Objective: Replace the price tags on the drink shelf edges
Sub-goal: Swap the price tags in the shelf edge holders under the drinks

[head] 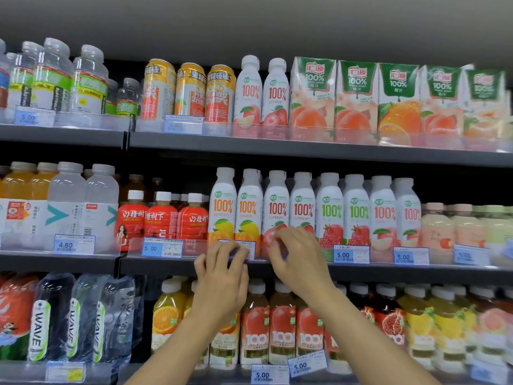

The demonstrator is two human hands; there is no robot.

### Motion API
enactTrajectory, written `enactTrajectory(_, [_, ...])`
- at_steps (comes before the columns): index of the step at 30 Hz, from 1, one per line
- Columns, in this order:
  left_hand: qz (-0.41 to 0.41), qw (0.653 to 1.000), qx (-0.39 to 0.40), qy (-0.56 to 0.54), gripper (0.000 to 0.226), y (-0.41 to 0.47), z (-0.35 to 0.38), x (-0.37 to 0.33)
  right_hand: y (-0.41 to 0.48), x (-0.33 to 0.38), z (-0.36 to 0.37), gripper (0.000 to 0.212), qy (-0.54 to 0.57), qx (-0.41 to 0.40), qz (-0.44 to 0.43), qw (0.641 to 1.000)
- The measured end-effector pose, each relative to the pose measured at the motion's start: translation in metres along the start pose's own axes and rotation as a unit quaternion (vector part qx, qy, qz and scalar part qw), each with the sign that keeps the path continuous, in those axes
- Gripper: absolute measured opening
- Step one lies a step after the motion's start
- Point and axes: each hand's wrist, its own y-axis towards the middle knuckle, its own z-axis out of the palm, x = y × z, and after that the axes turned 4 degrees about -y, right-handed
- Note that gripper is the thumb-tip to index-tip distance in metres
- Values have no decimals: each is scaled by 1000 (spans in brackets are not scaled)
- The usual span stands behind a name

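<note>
L hand is up at the shelf lip, fingers curled narrow. They pinch the near end of a price tag sitting in the clear strip, prob. to pry or slide it out, since the strip seems to clamp it in. R hand is just right of that tag, fingers bunched tight at the strip in front of an apple bottle. It's too blurred to tell if it grips the tag's other end, a fresh tag or nothing. Both forearms come up from below, which keeps the palms off the bottles behind. My read: the swap at this slot is mid-way, tag not yet out. Left of the L hand, same edge, there are 2 more tags: a 5.00 tag, then a 4.80 tag. Right of the R hand there are 2 readable 5.00s, then a blurred tag. That makes 6 on this edge incl. the one being worked. Behind the hands are 8 white "100%" bottles in the front row, w/ 3 red bottles to their left. Above the hands are 2 upper tags, 3 cans and 5 juice cartons. Below the forearms are 2 readable 5.00s: a straight lower tag and a crooked tag, which prob. needs reseating.
</note>
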Motion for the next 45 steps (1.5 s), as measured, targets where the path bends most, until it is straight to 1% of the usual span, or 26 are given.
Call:
enactTrajectory(4, [14, 1000, 1, -18, 33, 9, 9, -37, -14, -27, -27, 23, -11, -8, 26, 1000])
enactTrajectory(9, [36, 998, -1, -46, 31, 32, 33, -115, -34, -89, -71, 28, -23, -8, 39, 999])
enactTrajectory(14, [37, 997, -14, -61, 24, 49, 68, -216, -64, -181, -130, 27, -31, 10, 60, 998])
enactTrajectory(18, [34, 997, -26, -58, 25, 59, 99, -297, -82, -260, -174, 27, -41, 10, 57, 997])
enactTrajectory(20, [36, 997, -33, -54, 25, 65, 112, -330, -89, -294, -190, 28, -46, 13, 49, 998])
enactTrajectory(23, [38, 998, -24, -36, 24, 75, 130, -366, -99, -337, -209, 27, -58, 12, 54, 997])
enactTrajectory(26, [35, 999, -1, -41, 17, 82, 142, -388, -105, -369, -222, 17, -66, 1, 69, 995])
enactTrajectory(27, [34, 998, 6, -45, 17, 85, 144, -393, -106, -379, -224, 12, -67, -1, 73, 995])
enactTrajectory(28, [33, 998, 13, -49, 19, 87, 145, -398, -106, -386, -226, 11, -69, -2, 76, 995])
enactTrajectory(31, [18, 999, 24, -39, 25, 94, 143, -411, -106, -397, -227, 20, -74, 12, 67, 995])
enactTrajectory(35, [-3, 999, 44, -12, 32, 94, 143, -418, -102, -392, -220, 29, -80, 54, 48, 994])
enactTrajectory(41, [-10, 996, 84, 9, 42, 83, 145, -410, -91, -379, -208, 35, -70, 79, 61, 993])
enactTrajectory(45, [7, 997, 72, -3, 45, 80, 144, -407, -87, -372, -200, 29, -67, 71, 79, 992])
